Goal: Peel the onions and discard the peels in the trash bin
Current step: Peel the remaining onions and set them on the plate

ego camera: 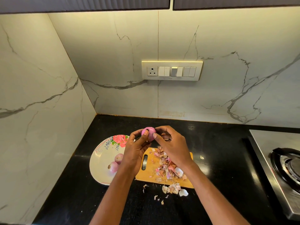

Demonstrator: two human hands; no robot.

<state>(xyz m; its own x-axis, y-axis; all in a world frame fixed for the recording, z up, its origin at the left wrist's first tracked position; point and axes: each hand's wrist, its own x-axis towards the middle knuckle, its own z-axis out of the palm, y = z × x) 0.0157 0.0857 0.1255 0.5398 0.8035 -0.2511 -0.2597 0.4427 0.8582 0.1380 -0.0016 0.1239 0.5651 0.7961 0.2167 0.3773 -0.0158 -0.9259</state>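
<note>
two bare forearms come up from the near edge over the black stone countertop (219,143) and meet above its middle. left hand (135,151) is raised with the palm turned inward, fingers curled round the near and left side of a pink peeled onion (148,133), thumb pressed on its front. right hand (172,143) arches over from the right, thumb and forefinger pinched together at the onion's right edge; whether a strip of skin is caught between them is too small to tell. the onion is held in the air, above the gap between plate and board.

going left to right on the counter: a round white plate with a red rose print (100,166) holds two small pale-purple onions (116,162), touching each other, near the left wrist. just right of the plate lies one rectangular wooden cutting board with a slot handle (146,174), under the right wrist, heaped with a pile of papery pink and white onion peels (167,168). more loose peel scraps (173,189) lie on the counter at the board's near edge, and one small flake sits just beyond its right end. at the far right is a steel gas stove with a black burner (285,166). one cream switch panel (172,70) is on the marble wall.
</note>
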